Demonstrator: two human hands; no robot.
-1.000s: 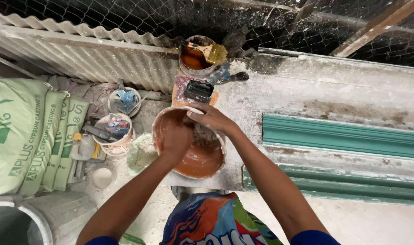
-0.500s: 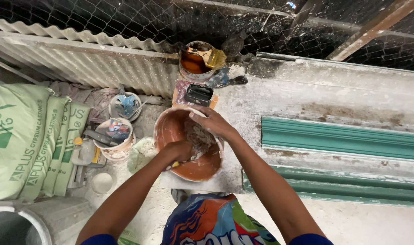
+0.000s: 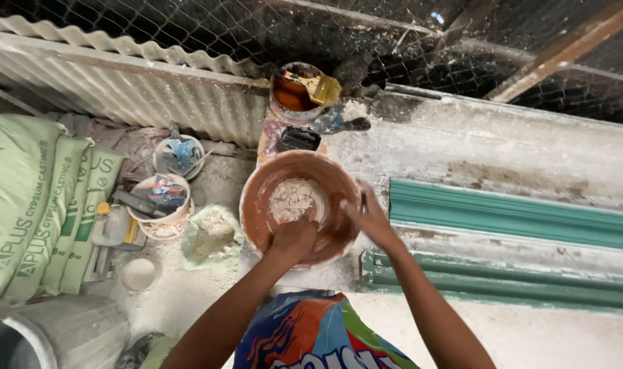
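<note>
In the brown bowl (image 3: 301,205) our left hand (image 3: 294,236) presses the white paste (image 3: 291,199), fingers curled; our right hand (image 3: 369,215) grips the rim, steadying it.

Left hand (image 3: 294,236) fingertips hidden against the white lump (image 3: 292,199) in the bowl (image 3: 257,205). Right hand (image 3: 369,217) blurred, grip on rim unclear. Bucket (image 3: 24,338) cut by bottom-left corner. Tub (image 3: 162,205) contents too small to tell.
</note>
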